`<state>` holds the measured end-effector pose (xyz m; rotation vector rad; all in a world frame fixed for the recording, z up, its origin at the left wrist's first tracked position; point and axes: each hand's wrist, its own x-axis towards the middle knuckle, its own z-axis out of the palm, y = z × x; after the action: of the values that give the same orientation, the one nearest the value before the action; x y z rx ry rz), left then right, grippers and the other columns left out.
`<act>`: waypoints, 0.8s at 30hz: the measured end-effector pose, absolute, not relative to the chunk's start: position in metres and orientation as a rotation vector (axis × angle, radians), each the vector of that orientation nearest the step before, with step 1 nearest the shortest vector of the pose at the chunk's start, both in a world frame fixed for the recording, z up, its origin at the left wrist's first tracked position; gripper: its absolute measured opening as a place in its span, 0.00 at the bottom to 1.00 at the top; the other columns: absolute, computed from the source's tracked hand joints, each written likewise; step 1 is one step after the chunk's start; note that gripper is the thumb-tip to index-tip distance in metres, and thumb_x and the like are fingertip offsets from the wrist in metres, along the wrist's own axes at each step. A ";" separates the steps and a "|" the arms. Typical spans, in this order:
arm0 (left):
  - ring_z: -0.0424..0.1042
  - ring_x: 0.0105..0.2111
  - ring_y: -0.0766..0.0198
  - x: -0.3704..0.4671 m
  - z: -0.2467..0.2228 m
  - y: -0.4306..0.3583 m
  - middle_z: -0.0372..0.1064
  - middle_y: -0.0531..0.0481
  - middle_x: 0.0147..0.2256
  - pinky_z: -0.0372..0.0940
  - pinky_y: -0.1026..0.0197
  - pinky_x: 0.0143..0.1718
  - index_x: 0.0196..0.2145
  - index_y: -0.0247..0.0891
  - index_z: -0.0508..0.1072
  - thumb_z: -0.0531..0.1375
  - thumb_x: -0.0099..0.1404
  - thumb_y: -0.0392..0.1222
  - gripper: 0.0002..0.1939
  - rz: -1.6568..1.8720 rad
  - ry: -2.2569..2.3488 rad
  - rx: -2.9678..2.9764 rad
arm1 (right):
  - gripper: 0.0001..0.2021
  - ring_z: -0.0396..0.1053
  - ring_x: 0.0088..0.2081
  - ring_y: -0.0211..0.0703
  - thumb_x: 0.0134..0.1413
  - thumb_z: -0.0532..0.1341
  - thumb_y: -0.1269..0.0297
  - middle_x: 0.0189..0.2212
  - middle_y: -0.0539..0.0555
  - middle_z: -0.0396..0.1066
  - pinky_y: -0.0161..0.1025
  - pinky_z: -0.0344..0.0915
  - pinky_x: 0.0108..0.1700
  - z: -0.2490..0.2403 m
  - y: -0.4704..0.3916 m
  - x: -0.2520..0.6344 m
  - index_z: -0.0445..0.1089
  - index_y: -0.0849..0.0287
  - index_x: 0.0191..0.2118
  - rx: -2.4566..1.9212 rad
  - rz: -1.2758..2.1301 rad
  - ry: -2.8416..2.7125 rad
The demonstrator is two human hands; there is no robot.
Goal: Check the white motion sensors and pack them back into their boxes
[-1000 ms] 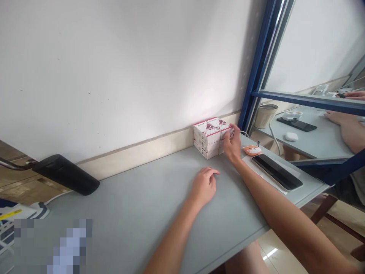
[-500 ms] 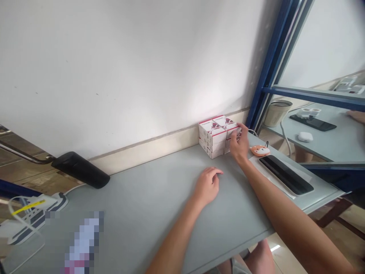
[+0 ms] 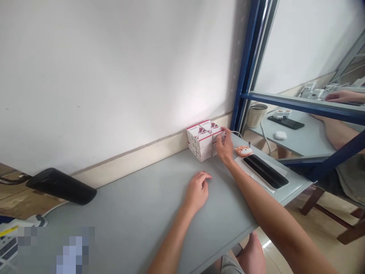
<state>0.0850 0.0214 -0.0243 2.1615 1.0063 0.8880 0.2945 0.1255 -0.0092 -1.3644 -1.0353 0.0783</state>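
Several white boxes with red edges [image 3: 203,142] are stacked in a block on the grey table [image 3: 131,213], against the wall. My right hand [image 3: 225,146] is at the block's right end, thumb on the front and fingers round the right side of a box. What its fingertips touch is partly hidden. Nearer to me, my left hand [image 3: 197,192] rests on the table with nothing in it, its fingers loosely bent and the index finger stretched to the right.
Right of the boxes are an orange animal-faced pouch [image 3: 244,150] and a dark phone [image 3: 265,171] on white paper. A black padded bar [image 3: 61,186] and a power strip [image 3: 8,247] are at the left. A blue-framed partition [image 3: 242,76] stands at the right.
The view has turned to the right, so the boxes and both hands appear farther left. Both hands keep about the same pose and place relative to the boxes.
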 end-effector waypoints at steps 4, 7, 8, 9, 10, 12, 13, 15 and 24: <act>0.73 0.60 0.56 0.083 -0.026 0.018 0.79 0.45 0.51 0.68 0.50 0.63 0.43 0.41 0.79 0.50 0.67 0.23 0.21 0.866 1.000 2.185 | 0.21 0.72 0.44 0.50 0.69 0.54 0.55 0.50 0.57 0.74 0.52 0.68 0.55 -0.008 0.126 0.295 0.64 0.52 0.63 -1.352 0.089 -1.027; 0.72 0.62 0.56 0.082 -0.027 0.015 0.79 0.45 0.53 0.68 0.48 0.64 0.43 0.41 0.79 0.50 0.67 0.23 0.21 0.851 1.008 2.205 | 0.21 0.72 0.46 0.50 0.68 0.55 0.57 0.51 0.57 0.73 0.52 0.68 0.56 -0.009 0.127 0.296 0.65 0.53 0.63 -1.324 0.073 -1.026; 0.71 0.62 0.56 0.082 -0.028 0.014 0.78 0.45 0.54 0.67 0.48 0.65 0.43 0.41 0.79 0.50 0.67 0.22 0.21 0.846 1.012 2.210 | 0.21 0.72 0.47 0.50 0.68 0.55 0.57 0.51 0.57 0.73 0.52 0.68 0.56 -0.009 0.127 0.297 0.65 0.53 0.63 -1.317 0.072 -1.027; 0.71 0.62 0.55 0.082 -0.028 0.013 0.78 0.45 0.54 0.67 0.48 0.65 0.43 0.41 0.79 0.51 0.66 0.22 0.21 0.841 1.016 2.216 | 0.21 0.72 0.47 0.50 0.67 0.55 0.57 0.50 0.57 0.73 0.52 0.68 0.56 -0.010 0.127 0.297 0.65 0.54 0.63 -1.311 0.071 -1.029; 0.71 0.63 0.55 0.082 -0.028 0.012 0.78 0.45 0.55 0.67 0.48 0.65 0.43 0.41 0.79 0.51 0.66 0.22 0.21 0.836 1.018 2.222 | 0.21 0.72 0.47 0.50 0.67 0.55 0.58 0.50 0.57 0.73 0.52 0.68 0.56 -0.010 0.127 0.298 0.66 0.54 0.62 -1.304 0.069 -1.034; 0.71 0.63 0.56 0.083 -0.029 0.010 0.78 0.45 0.55 0.67 0.49 0.66 0.43 0.41 0.79 0.52 0.66 0.22 0.21 0.827 1.021 2.234 | 0.21 0.72 0.47 0.49 0.67 0.56 0.58 0.50 0.58 0.73 0.51 0.69 0.56 -0.012 0.126 0.299 0.66 0.55 0.62 -1.291 0.062 -1.042; 0.71 0.63 0.56 0.084 -0.029 0.010 0.78 0.45 0.55 0.67 0.50 0.66 0.43 0.41 0.79 0.52 0.66 0.22 0.21 0.824 1.024 2.239 | 0.21 0.72 0.46 0.49 0.67 0.56 0.58 0.50 0.58 0.73 0.50 0.69 0.55 -0.012 0.126 0.299 0.66 0.55 0.62 -1.287 0.059 -1.044; 0.72 0.62 0.57 0.085 -0.029 0.008 0.78 0.46 0.54 0.67 0.51 0.66 0.43 0.41 0.79 0.52 0.66 0.23 0.21 0.820 1.031 2.248 | 0.22 0.73 0.44 0.47 0.66 0.56 0.59 0.51 0.58 0.73 0.48 0.70 0.52 -0.014 0.126 0.301 0.66 0.56 0.63 -1.287 0.055 -1.045; 0.72 0.60 0.57 0.089 -0.028 0.003 0.76 0.47 0.55 0.67 0.52 0.65 0.45 0.43 0.79 0.52 0.65 0.23 0.22 0.776 1.049 2.279 | 0.21 0.73 0.40 0.46 0.67 0.55 0.59 0.48 0.58 0.73 0.48 0.71 0.47 -0.022 0.130 0.310 0.65 0.56 0.62 -1.299 -0.026 -1.067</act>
<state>0.0890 0.0030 -0.0283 2.2792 1.0485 0.7762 0.3105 0.1303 -0.0216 -1.2986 -1.0668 -0.0256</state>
